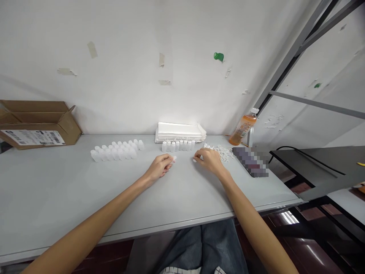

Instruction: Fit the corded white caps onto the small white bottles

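Note:
My left hand (pixel 161 166) rests on the grey table (pixel 85 190), its fingers closed round a small white bottle (pixel 172 160) that lies on its side. My right hand (pixel 207 158) sits a little to the right, fingers curled, pinching a tiny white piece (pixel 195 160). Just beyond both hands stands a short row of small white bottles (pixel 178 145). A larger group of the same bottles (pixel 116 150) stands to the left. A heap of small white caps or tips (pixel 224 152) lies right next to my right hand.
A stack of flat white bags (pixel 180 132) lies against the wall. An open cardboard box (pixel 37 123) sits at the far left. An orange drink bottle (pixel 243 128) stands at the right, near a blurred dark object (pixel 252 161). A black side table (pixel 322 167) adjoins.

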{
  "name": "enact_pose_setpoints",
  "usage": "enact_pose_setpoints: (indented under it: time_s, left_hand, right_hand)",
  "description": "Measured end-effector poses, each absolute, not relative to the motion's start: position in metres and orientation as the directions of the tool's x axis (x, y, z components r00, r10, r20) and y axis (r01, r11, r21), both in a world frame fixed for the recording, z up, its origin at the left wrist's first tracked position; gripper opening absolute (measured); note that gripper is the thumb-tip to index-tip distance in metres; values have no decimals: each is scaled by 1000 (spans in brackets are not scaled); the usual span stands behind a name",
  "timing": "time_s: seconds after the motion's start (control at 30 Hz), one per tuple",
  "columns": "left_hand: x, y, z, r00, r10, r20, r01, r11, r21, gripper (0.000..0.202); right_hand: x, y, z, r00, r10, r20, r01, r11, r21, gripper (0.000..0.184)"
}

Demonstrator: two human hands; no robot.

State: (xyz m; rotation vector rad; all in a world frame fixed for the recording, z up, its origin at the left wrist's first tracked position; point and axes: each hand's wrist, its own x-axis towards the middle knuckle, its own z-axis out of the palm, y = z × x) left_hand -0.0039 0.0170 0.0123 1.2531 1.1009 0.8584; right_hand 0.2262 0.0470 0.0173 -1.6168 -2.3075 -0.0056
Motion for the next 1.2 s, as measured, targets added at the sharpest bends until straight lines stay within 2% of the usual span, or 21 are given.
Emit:
enact_pose_setpoints:
  time_s: [0.2,0.3,0.33,0.4,0.5,0.6,0.77,0.97,1.1,1.2]
  left_hand:
    - [-4,15,13,301,943,-144,86,123,989,28]
    - [-5,14,11,326,939,-110,72,91,993,28]
    - [-5,14,10,333,937,-104,68,86,994,27]
    - [-5,14,9,344,933,-104,68,85,994,25]
    - [-3,12,8,369,923,-104,67,85,994,24]
    - [-2,11,8,390,916,-92,82,65,994,24]
    - [-1,11,4,381,921,-84,126,38,991,25]
    - [0,12,1,371,927,-59,148,4,989,25]
    - [-1,11,0,369,929,-18,207,-63,976,27]
    - [-2,9,1,365,930,44,321,-170,932,29]
  right_hand:
    - [210,43,8,-336,919,206,923,365,-122,15]
    - [210,43,9,-323,926,198,920,356,-165,12]
    - [210,42,10,-320,927,197,905,360,-225,11]
    - [208,40,14,-338,922,192,808,388,-444,12]
    - [202,36,19,-396,897,197,468,382,-797,19]
    - [195,32,21,-410,892,189,234,303,-924,25]
    - [192,29,18,-426,896,128,147,208,-967,33]
    - [190,29,14,-432,891,140,89,196,-977,28]
    - [187,28,14,-431,893,132,94,190,-977,30]
    - [187,28,15,-447,884,138,126,215,-968,33]
